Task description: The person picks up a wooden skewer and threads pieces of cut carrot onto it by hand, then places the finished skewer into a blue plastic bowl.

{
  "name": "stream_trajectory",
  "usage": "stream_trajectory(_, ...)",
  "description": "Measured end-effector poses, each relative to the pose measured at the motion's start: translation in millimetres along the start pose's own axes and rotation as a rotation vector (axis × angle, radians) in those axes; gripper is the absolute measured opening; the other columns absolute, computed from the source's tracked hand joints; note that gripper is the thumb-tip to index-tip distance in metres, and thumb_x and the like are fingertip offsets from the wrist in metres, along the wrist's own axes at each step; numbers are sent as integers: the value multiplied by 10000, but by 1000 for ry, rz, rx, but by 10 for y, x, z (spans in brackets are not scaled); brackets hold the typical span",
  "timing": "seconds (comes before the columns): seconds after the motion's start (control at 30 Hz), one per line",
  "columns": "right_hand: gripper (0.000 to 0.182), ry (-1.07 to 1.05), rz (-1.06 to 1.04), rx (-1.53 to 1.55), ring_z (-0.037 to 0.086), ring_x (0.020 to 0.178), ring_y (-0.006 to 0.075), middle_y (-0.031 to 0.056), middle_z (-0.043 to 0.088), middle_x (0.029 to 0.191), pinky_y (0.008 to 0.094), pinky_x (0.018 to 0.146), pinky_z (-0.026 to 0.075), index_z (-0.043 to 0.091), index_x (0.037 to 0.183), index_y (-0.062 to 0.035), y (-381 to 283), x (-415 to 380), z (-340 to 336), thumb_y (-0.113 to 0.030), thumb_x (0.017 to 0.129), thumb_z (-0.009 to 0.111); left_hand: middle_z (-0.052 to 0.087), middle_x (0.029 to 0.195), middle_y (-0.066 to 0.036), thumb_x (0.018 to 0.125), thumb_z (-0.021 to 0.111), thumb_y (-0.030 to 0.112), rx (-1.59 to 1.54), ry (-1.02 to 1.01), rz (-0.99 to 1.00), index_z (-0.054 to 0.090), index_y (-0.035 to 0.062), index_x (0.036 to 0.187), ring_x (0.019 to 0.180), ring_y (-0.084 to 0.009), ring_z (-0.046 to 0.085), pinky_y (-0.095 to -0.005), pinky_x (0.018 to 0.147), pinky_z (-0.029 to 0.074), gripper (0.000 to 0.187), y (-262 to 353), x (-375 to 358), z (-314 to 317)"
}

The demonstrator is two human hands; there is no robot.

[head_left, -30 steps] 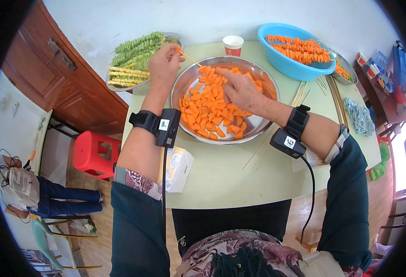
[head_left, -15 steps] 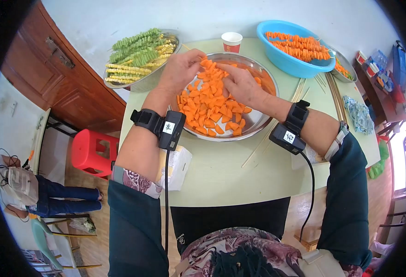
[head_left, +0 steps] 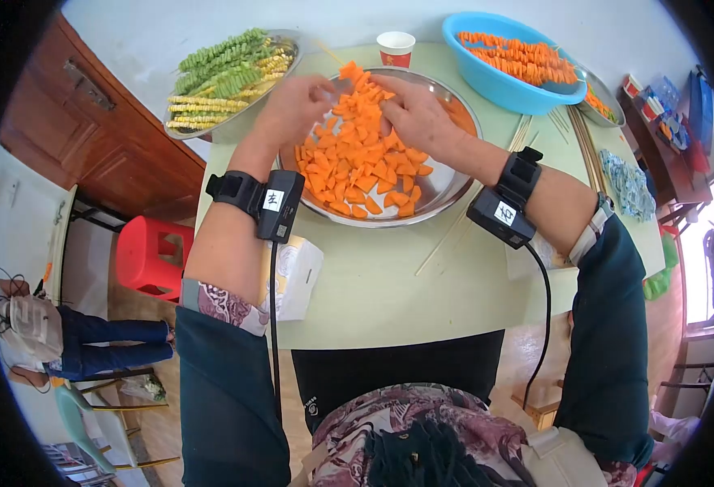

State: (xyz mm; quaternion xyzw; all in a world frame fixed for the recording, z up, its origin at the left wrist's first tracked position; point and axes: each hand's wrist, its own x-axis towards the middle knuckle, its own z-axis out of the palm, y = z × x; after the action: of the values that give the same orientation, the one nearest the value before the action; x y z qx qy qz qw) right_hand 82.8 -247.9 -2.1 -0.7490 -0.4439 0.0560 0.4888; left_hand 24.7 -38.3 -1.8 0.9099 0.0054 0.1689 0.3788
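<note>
A wide steel basin holds a heap of cut carrot pieces. Over its far side, a bamboo skewer sticks out up and to the left from a short row of threaded carrot pieces. My right hand is closed at the lower right end of that row, with its fingers bent over the carrots. At the basin's left rim, my left hand is apart from the skewer, its slightly blurred fingers spread and nothing visible between them.
Skewered green and yellow vegetables fill a metal bowl at the back left. A paper cup stands behind the basin. The blue basin holds carrot skewers. Bare bamboo sticks and a crumpled cloth lie right; a white box sits near.
My left hand has moved off the carrots on the skewer, to the left and lower. My right hand stays by the threaded pieces. The whole view has shifted slightly.
</note>
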Motion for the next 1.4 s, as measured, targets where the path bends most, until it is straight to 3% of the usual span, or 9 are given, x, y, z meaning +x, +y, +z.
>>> stream_trajectory(0.13,415,-21,11,-10,572,552,173,111,572,583,288,538,466,422,1209,42,-18,-10,-5,-51,806,393,612,679,-83,626,655,13,349,-337,-139,635,-6,811,632,-149,601,-268,581,480,187,35,-41,11)
stream_trajectory(0.2,458,-32,1,-2,527,543,126,67,568,578,261,564,443,402,1246,7,14,3,0,-109,803,394,610,679,-88,601,668,17,394,-362,-94,636,-4,789,635,-165,599,-281,588,479,191,-6,-59,6)
stream_trajectory(0.33,454,-52,21,10,528,543,128,68,564,576,260,567,446,400,1244,14,22,-1,19,-102,805,397,612,682,-98,571,686,17,485,-411,20,638,1,762,656,-194,598,-292,594,478,198,-90,-43,18)
stream_trajectory(0.47,407,-37,-25,-38,585,569,192,127,582,606,306,564,476,436,1187,48,11,4,12,-59,796,406,613,682,-104,578,682,17,471,-391,22,639,4,760,636,-195,597,-290,591,477,188,-80,-51,24)
stream_trajectory(0.67,409,-47,-31,-43,578,550,191,125,574,592,304,549,474,437,1191,42,0,-1,18,-59,797,403,627,701,-104,618,649,8,437,-307,-12,621,-2,755,570,-172,590,-274,546,467,140,36,-33,6)
stream_trajectory(0.73,406,-46,-15,-23,575,544,188,124,570,587,302,545,472,438,1192,39,-32,-9,14,-57,800,400,636,732,-91,689,614,2,41,-110,-168,593,-13,830,603,-157,611,-241,516,457,144,30,-19,-37)
stream_trajectory(0.87,418,-61,-32,0,539,517,151,91,552,563,283,529,453,432,1214,14,-53,-35,45,-62,804,401,630,786,-100,764,576,15,-168,105,-159,544,-30,919,698,-176,634,-221,533,487,164,-6,46,-147)
stream_trajectory(0.93,438,-60,-72,-1,509,497,117,57,539,545,265,515,436,425,1234,-8,-33,-43,67,-74,802,404,616,866,-131,809,550,30,-579,243,-217,512,-58,991,796,-207,636,-235,593,532,206,85,5,-171)
stream_trajectory(1.4,423,-128,-49,-60,522,497,132,53,530,528,272,529,448,416,1238,-16,-40,-50,52,-86,821,404,597,942,-182,831,526,29,-731,410,-173,495,-86,1024,834,-230,626,-276,667,551,227,-18,33,-238)
